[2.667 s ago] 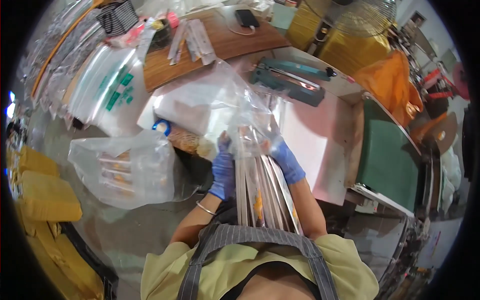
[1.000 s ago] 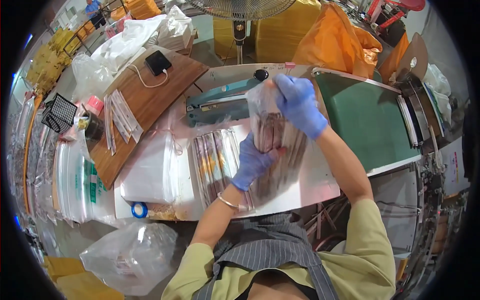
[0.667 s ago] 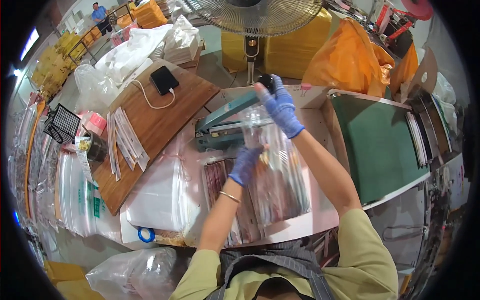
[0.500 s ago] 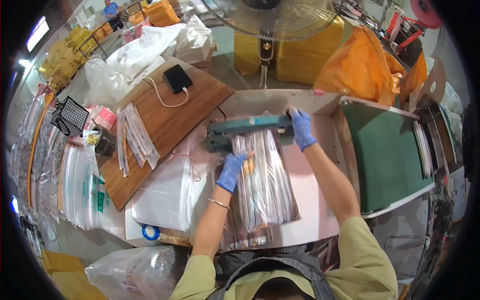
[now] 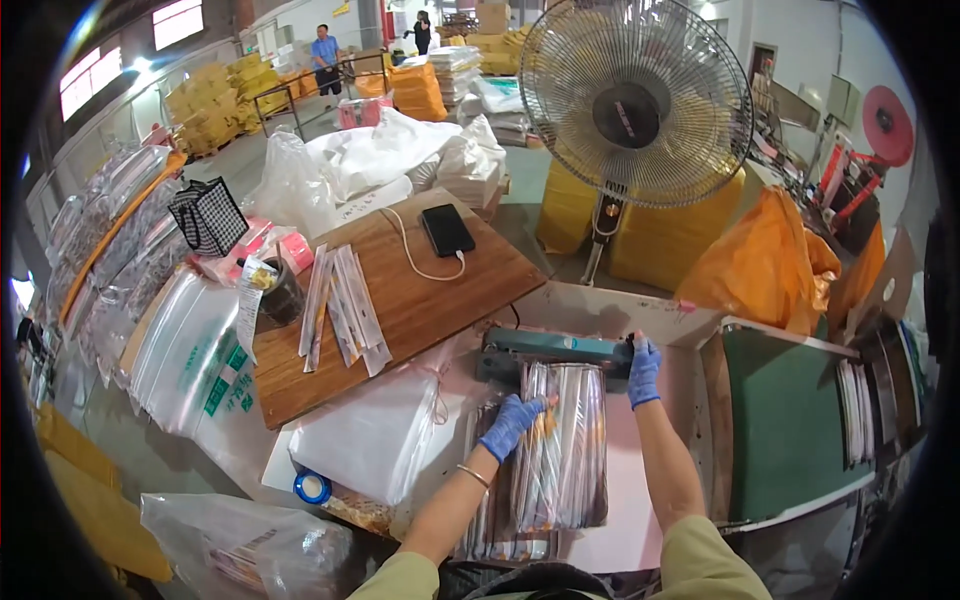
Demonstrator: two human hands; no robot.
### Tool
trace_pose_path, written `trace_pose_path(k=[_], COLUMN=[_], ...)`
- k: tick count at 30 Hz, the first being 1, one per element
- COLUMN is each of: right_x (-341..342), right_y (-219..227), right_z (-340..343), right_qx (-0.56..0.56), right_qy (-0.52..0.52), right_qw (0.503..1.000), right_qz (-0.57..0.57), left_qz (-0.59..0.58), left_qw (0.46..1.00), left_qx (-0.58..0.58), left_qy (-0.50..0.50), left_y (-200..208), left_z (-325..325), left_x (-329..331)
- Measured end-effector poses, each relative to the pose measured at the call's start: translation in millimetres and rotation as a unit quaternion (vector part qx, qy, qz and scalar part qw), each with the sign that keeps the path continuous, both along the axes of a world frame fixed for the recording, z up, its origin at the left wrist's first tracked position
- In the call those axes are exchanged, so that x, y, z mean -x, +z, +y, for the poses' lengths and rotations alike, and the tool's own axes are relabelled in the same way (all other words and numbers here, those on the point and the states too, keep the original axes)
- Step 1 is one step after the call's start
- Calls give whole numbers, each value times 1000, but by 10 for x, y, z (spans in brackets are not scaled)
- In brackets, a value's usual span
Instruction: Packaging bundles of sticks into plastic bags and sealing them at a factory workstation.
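Observation:
A blue-green bag sealer with a long bar lies across the far part of the white, box-like work surface. My right hand, in a blue glove, is closed round the right end of its bar. In front of the bar lies a clear plastic bag of long, thin, silvery-wrapped pieces, its far end up against the sealer. With thumb on top, my gloved left hand grips the bag's left edge; its other fingers are partly hidden. Similar bagged pieces lie beneath and to the left.
A wooden board at the left carries a phone on a cable, thin strips and a dark cup. Flat clear bags and blue tape lie nearer. A fan stands behind; a green panel is at right.
The view has tipped upward, so the fan and far room show more and the work surface sits lower. Both hands keep their holds; the bag now lies straighter before the sealer.

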State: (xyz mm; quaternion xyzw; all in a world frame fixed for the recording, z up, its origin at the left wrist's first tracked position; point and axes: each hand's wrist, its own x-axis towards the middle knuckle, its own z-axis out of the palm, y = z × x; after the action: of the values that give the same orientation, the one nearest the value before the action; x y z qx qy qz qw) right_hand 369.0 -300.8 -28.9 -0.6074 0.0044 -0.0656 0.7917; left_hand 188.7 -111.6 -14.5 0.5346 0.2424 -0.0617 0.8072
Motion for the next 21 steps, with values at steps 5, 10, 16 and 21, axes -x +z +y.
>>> trace_pose_path(k=[5,10,16,21], right_x=[397,1341,3427,4008], right_y=[197,-618,600,156], right_z=[151,55,-2,-695], right_qx=[9,145,8,51], right_qy=[-30,46,305,402], right_qw=[999,982,907,881], right_qz=[-18,109,291,244], left_qz=[-63,-75,-117,-69], left_qw=[997,980,969,982], left_qx=[-50,-179,-195,-134], left_qy=[-10,-51,100,115], left_y=[109,346,-291,-109], left_z=[150,434,-141,-880], left_x=[75,296,2090,3116])
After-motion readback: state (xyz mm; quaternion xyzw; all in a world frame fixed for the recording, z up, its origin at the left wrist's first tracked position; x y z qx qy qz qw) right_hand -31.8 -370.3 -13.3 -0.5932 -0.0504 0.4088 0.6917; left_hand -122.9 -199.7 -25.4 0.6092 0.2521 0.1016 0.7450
